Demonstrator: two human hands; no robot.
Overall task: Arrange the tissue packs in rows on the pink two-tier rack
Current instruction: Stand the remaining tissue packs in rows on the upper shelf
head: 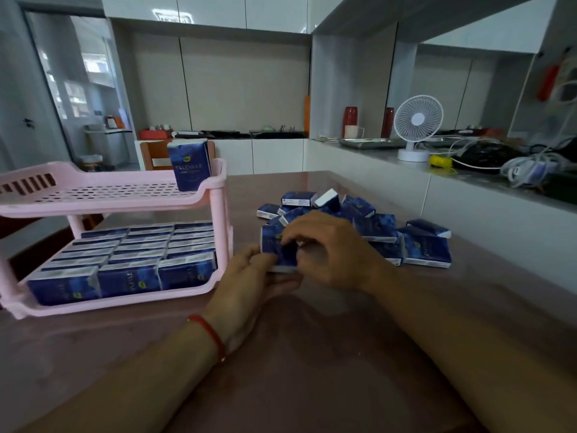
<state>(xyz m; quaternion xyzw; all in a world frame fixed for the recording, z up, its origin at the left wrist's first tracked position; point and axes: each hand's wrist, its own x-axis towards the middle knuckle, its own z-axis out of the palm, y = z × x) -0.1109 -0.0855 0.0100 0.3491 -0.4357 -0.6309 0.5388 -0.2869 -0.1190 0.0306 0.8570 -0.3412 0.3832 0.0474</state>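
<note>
The pink two-tier rack (pixel 215 214) stands on the table at the left. Its lower tier is filled with rows of blue tissue packs (pixel 131 276) standing upright. One blue pack (pixel 190 165) stands alone at the right end of the upper tier. A loose pile of blue packs (pixel 377 226) lies on the table to the right of the rack. In front of the pile, both hands hold one blue pack (pixel 276 248) upright: my left hand (pixel 249 279) grips it from below and my right hand (pixel 327 251) pinches it from above.
The brown table (pixel 312 354) stretches toward me. At the right runs a counter with a white desk fan (pixel 416 126), a yellow object (pixel 440 160) and tangled cables (pixel 524 170). A wooden chair (pixel 154 154) stands behind the rack.
</note>
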